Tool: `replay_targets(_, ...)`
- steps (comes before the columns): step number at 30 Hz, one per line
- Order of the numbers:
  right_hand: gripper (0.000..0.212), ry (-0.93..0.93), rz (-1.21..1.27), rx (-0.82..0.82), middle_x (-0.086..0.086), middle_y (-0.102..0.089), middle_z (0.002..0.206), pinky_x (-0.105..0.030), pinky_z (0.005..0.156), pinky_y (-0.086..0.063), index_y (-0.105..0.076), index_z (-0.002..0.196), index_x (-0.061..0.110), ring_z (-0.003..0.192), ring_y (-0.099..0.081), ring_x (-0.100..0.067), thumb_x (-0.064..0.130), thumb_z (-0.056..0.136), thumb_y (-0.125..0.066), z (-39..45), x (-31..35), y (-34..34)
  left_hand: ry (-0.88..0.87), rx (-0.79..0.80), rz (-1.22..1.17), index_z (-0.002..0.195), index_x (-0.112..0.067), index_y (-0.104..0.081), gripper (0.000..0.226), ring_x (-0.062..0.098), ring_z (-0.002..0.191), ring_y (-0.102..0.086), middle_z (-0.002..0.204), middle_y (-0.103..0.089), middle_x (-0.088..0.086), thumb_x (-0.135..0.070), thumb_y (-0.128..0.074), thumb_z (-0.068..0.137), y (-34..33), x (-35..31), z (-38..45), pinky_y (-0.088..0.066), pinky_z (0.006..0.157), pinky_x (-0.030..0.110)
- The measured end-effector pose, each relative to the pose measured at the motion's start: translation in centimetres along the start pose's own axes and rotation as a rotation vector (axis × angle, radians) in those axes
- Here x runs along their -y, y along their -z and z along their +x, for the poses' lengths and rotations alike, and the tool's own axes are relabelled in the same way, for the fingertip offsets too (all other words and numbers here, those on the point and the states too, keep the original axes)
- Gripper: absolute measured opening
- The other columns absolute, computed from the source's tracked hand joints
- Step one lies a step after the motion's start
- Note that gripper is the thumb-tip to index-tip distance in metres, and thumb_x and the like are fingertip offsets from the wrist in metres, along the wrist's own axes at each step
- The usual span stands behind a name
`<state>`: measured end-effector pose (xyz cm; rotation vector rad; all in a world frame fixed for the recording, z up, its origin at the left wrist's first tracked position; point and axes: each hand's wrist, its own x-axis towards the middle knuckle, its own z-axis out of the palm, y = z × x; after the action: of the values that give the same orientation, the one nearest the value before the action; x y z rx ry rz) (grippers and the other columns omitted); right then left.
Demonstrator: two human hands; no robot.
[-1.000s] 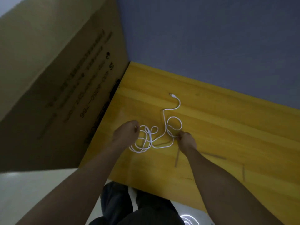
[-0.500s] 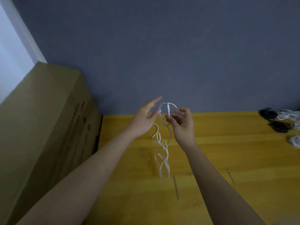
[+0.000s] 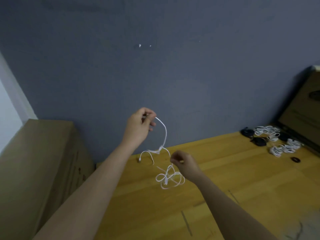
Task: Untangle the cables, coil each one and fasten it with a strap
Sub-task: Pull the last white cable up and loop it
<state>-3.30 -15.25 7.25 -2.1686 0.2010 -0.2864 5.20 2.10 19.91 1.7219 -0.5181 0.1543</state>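
A thin white cable [image 3: 165, 134] hangs in the air above the yellow wooden table [image 3: 225, 196]. My left hand [image 3: 139, 126] is raised high and pinches one end of it. My right hand [image 3: 183, 164] sits lower and pinches the cable further along. Between the hands the cable has a knot with a short loose end and plug [image 3: 140, 159] drooping left. Below my right hand several tangled loops [image 3: 168, 179] dangle over the table.
A large cardboard box [image 3: 39, 170] stands at the left of the table. At the far right lie several coiled white cables [image 3: 284, 146] and black cables [image 3: 258, 141], a small dark ring [image 3: 295, 159] and another box [image 3: 304, 110]. A grey wall is behind.
The cable was lifted off the table. My left hand has gone from open to pinching the cable end and risen; my right hand has dropped lower along the cable. The view has tilted up.
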Motion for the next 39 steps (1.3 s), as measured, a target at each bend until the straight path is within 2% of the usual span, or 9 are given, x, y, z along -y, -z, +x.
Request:
replay_targets(3,0.021,-0.049,0.103,-0.12,0.005,-0.058,0.103,-0.029,0.083,-0.045,-0.053,0.103,0.02,0.095,-0.057,-0.012,0.007,0.09,-0.062,-2.1,0.0,-0.8,0.025,0.062,-0.073,0.081,-0.019,-0.057,0.019,0.001,0.06,-0.065,0.08,-0.062,-0.002,-0.01,-0.054,0.096,0.8,-0.7,-0.8,-0.055,0.056,0.019)
replay_targets(7,0.037,0.028,0.302,-0.019,0.012,-0.056,0.126,-0.014,0.095,-0.038,-0.053,0.126,0.023,0.118,-0.049,0.0,0.018,0.091,-0.064,-2.7,4.1,-1.7,0.034,0.12,-0.081,0.08,-0.017,-0.057,0.019,0.003,0.058,-0.066,0.076,-0.064,0.003,-0.007,-0.055,0.096,0.4,-0.9,-2.3,-0.054,0.055,0.018)
replay_targets(12,0.011,0.098,0.396,-0.172,0.001,-0.069,0.085,-0.014,0.076,-0.046,-0.067,0.09,0.013,0.081,-0.063,-0.001,0.01,0.095,-0.057,-3.0,7.0,-2.9,-0.007,0.133,-0.052,0.084,-0.017,-0.055,0.016,-0.003,0.064,-0.064,0.078,-0.063,0.0,-0.009,-0.053,0.096,0.7,-0.5,-3.5,-0.054,0.066,0.018)
replay_targets(14,0.015,0.067,0.417,-0.246,0.005,-0.067,0.075,-0.02,0.071,-0.046,-0.067,0.087,0.016,0.072,-0.06,-0.004,0.01,0.095,-0.057,-3.0,7.2,-2.5,-0.094,0.154,0.17,0.089,-0.016,-0.057,0.013,-0.007,0.07,-0.059,0.082,-0.06,-0.007,-0.008,-0.05,0.096,2.1,-0.5,-3.6,-0.046,0.069,0.01)
replay_targets(19,0.016,0.143,0.063,-0.253,0.011,-0.062,0.067,-0.031,0.061,-0.042,-0.067,0.081,0.019,0.065,-0.058,-0.011,0.019,0.095,-0.058,-2.4,8.0,-1.3,-0.22,0.448,0.668,0.103,-0.02,-0.058,0.02,0.014,0.077,-0.055,0.08,-0.055,-0.009,-0.028,-0.04,0.101,4.2,-1.2,-4.2,-0.042,0.069,0.033)
replay_targets(22,0.023,0.214,-0.074,-0.24,0.002,-0.063,0.068,-0.033,0.058,-0.041,-0.062,0.077,0.015,0.062,-0.056,-0.013,0.026,0.096,-0.056,-2.4,8.8,-0.7,-0.111,0.534,0.51,0.09,-0.017,-0.051,0.022,0.007,0.059,-0.046,0.069,-0.048,-0.009,-0.031,-0.039,0.102,3.3,-1.9,-4.7,-0.039,0.06,0.032)
replay_targets(27,0.024,0.132,0.258,-0.107,0.003,-0.066,0.093,-0.014,0.081,-0.045,-0.064,0.094,0.015,0.088,-0.06,-0.002,0.006,0.1,-0.042,-3.4,8.7,-0.1,0.041,0.413,0.083,0.085,-0.012,-0.044,0.023,0.006,0.039,-0.037,0.064,-0.059,0.002,-0.016,-0.033,0.104,2.9,-2.0,-5.0,-0.035,0.044,0.021)
replay_targets(29,0.025,0.093,0.303,-0.059,-0.002,-0.065,0.095,-0.018,0.083,-0.044,-0.062,0.093,0.014,0.09,-0.059,-0.008,0.001,0.099,-0.042,-4.0,8.0,-0.4,0.072,0.381,0.011,0.089,-0.007,-0.043,0.02,0.008,0.037,-0.036,0.073,-0.067,0.006,-0.014,-0.032,0.105,2.9,-2.0,-5.1,-0.032,0.04,0.017)
replay_targets(39,0.018,-0.227,0.207,-0.303,-0.001,-0.057,0.057,-0.043,0.065,-0.05,-0.065,0.074,0.014,0.054,-0.054,-0.017,0.006,0.09,-0.063,-5.3,3.1,-1.1,0.114,0.056,-0.207,0.088,-0.013,-0.047,0.021,0.009,0.038,-0.032,0.075,-0.073,-0.005,-0.019,-0.035,0.104,3.8,-1.2,-3.9,-0.027,0.037,0.017)
